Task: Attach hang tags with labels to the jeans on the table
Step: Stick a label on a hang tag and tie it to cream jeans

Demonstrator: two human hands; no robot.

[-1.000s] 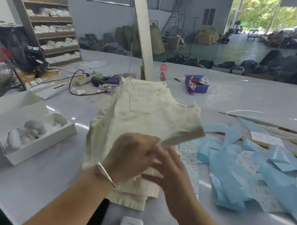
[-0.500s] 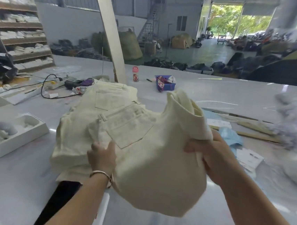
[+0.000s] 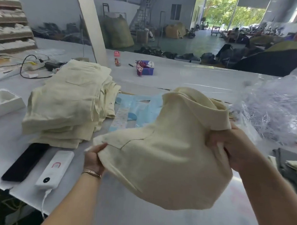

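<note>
Two hands are locked onto one pair of cream jeans (image 3: 166, 159), which is held up off the white table (image 3: 133, 219), just above its near edge and a little right of centre. Spread beneath everything, the table is seen running back toward a slanted white pillar (image 3: 87, 19). At the right, a big heap of crumpled clear plastic bags (image 3: 275, 106) is piled. To the left of the lifted pair, a folded stack of cream jeans (image 3: 68, 103) is laid flat, pocket side up. Between stack and lifted pair, light blue label sheets (image 3: 139, 107) are scattered on the tabletop, partly hidden by the raised cloth. At the far left edge, a white box (image 3: 1, 103) is parked. Near the front left, a black phone (image 3: 25, 162) and a white power bank (image 3: 55, 168) are laid side by side, just in front of the stack.

The right hand (image 3: 235, 148) is clamped on the folded waistband end, fingers curled tight and bunching the fabric. The left hand (image 3: 94, 158), a thin bracelet (image 3: 91, 173) on its wrist, is pinching the garment's left edge between thumb and fingers. Further back, a small blue basket (image 3: 146, 69) and a little pink-capped bottle (image 3: 117, 58) are spotted, well apart from the action.
</note>
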